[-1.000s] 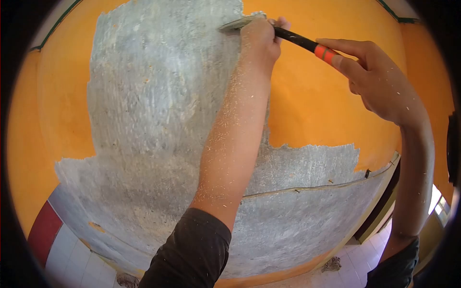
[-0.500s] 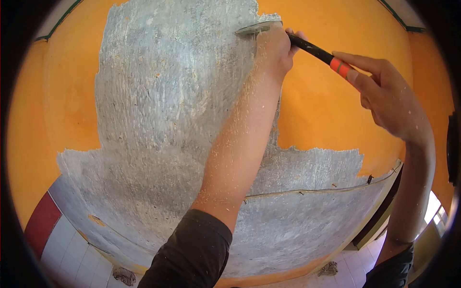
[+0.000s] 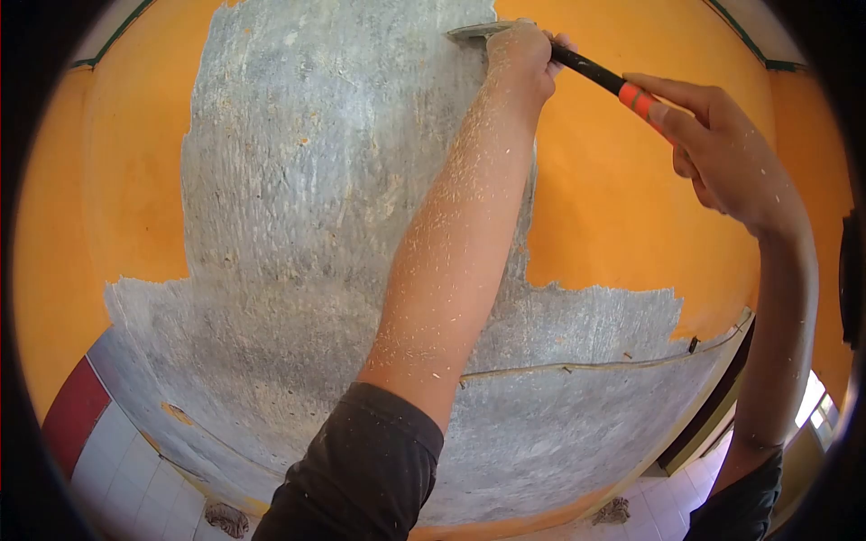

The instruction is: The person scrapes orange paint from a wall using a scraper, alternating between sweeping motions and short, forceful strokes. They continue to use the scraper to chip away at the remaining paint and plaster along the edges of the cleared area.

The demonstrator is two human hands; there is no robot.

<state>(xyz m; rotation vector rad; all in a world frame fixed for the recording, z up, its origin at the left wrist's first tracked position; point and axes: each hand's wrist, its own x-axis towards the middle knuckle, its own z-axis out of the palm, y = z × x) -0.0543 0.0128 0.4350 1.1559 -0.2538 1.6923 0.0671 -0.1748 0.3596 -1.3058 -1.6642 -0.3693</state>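
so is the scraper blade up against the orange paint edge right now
Yes, the scraper blade sits at the top where bare grey wall meets orange paint, with the left hand pressing near it and the right hand gripping the handle end.

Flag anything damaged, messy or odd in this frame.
The orange paint is stripped off a large ragged patch, baring grey plaster. Paint flecks cover the left forearm. A thin cable crosses the bare patch. Both hands hold the scraper.

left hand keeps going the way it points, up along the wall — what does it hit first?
Likely the orange paint edge just above the scraper blade. The left hand presses the blade near that boundary on the scraped grey wall; depth is unclear.
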